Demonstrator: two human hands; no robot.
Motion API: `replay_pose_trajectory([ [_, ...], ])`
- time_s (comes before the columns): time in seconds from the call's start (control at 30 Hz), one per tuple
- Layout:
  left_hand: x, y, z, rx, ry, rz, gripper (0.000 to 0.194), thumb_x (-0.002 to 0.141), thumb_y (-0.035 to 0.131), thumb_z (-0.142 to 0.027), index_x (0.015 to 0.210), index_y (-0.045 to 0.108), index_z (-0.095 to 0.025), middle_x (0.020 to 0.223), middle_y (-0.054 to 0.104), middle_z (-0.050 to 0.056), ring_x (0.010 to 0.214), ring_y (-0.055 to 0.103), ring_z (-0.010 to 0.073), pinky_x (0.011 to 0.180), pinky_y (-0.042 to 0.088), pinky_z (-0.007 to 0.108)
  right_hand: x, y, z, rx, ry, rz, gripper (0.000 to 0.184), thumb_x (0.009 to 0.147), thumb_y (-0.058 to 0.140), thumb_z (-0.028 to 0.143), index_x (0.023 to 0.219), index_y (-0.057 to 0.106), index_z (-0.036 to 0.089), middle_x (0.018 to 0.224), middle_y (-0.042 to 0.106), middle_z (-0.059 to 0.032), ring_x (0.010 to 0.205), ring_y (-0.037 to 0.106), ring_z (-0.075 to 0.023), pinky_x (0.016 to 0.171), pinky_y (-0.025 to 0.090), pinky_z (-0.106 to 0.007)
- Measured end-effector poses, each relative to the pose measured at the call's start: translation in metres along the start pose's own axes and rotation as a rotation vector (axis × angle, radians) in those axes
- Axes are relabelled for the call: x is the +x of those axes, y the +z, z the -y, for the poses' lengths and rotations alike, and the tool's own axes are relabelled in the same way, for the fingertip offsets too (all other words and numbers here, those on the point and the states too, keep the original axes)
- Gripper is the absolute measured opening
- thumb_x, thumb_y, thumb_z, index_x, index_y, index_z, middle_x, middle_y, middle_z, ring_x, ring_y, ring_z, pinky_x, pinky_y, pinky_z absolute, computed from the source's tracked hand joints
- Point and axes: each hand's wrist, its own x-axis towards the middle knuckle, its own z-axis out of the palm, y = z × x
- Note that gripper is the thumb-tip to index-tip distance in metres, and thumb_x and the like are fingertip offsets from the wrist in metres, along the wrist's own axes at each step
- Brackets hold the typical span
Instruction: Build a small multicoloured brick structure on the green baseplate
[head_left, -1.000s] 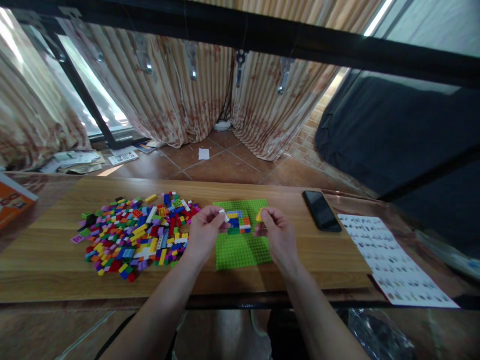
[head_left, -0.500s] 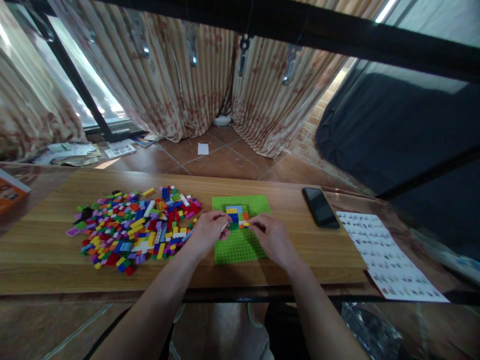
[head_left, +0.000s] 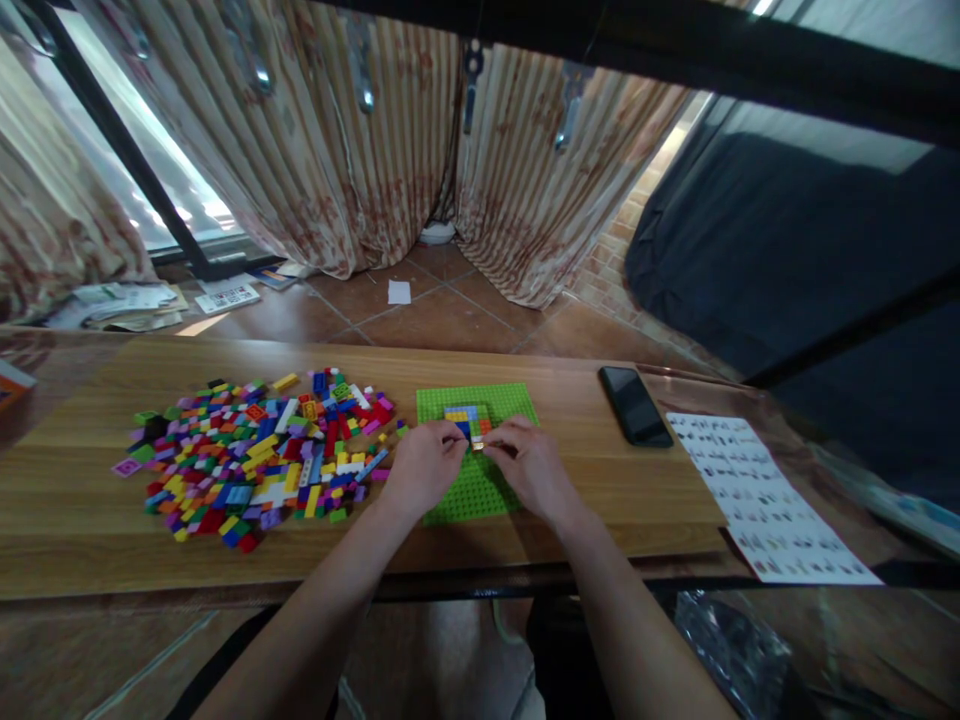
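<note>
A green studded baseplate (head_left: 480,498) lies on the wooden table in front of me. On it is a low patch of building bricks (head_left: 460,413) in blue, yellow, light blue and orange. My left hand (head_left: 429,462) is closed at the left side of this patch, thumb and fingertips together; whatever they hold is hidden. From the right, my right hand (head_left: 529,462) pinches at a small pale building brick (head_left: 478,442) at the patch's near edge. The fingertips of both hands almost meet there and cover part of the bricks.
A wide heap of loose bricks (head_left: 262,465) in many colours spreads over the table's left half. To the right lie a black phone (head_left: 635,405) and a white printed sheet (head_left: 765,500). A dark bar (head_left: 675,50) crosses overhead, before striped curtains (head_left: 360,170).
My left hand has moved in toward the near edge of the brick patch, closer to the right fingertips. My right hand stays at that edge. The whole view has shifted slightly.
</note>
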Motion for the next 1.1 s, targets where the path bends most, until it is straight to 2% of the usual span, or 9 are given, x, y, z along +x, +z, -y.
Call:
replay_pose_trajectory([
  [0.37,-0.003,0.006,0.001,0.017,0.007,-0.034,0.02,0.084,0.056,-0.026,0.079,0.073,-0.017,0.077,0.072,0.006,0.072,0.064,0.019,0.068,0.042,0.029,0.002,-0.002,0.001,-0.024,0.063,-0.044,0.006,0.082,0.066,0.019,0.086,0.071,0.02,0.082,0.064,-0.0026,0.072,0.059,-0.0154,0.069,0.046,-0.029],
  [0.57,-0.002,0.006,0.001,0.013,-0.009,-0.036,0.019,0.084,0.056,-0.026,0.08,0.073,-0.016,0.078,0.072,0.007,0.072,0.063,0.019,0.068,0.042,0.028,0.002,-0.006,-0.004,0.023,0.167,-0.105,0.007,0.08,0.066,0.024,0.082,0.071,0.02,0.082,0.068,-0.0033,0.072,0.061,-0.0161,0.069,0.047,-0.03],
  [0.87,-0.003,0.004,-0.002,0.045,-0.012,-0.034,0.021,0.085,0.056,-0.027,0.076,0.071,-0.017,0.073,0.07,0.005,0.068,0.061,0.0181,0.063,0.039,0.028,0.007,-0.001,-0.008,0.027,0.257,-0.093,0.013,0.078,0.07,0.03,0.083,0.072,0.018,0.084,0.071,-0.0057,0.072,0.064,-0.0174,0.07,0.049,-0.031],
  [1.1,-0.001,0.009,-0.004,0.082,-0.034,-0.052,0.021,0.086,0.057,-0.027,0.078,0.072,-0.015,0.08,0.073,0.007,0.074,0.064,0.0189,0.069,0.041,0.029,0.012,-0.001,-0.01,0.078,0.319,-0.085,0.012,0.075,0.072,0.03,0.08,0.073,0.018,0.078,0.074,-0.0042,0.07,0.065,-0.0167,0.065,0.048,-0.028],
])
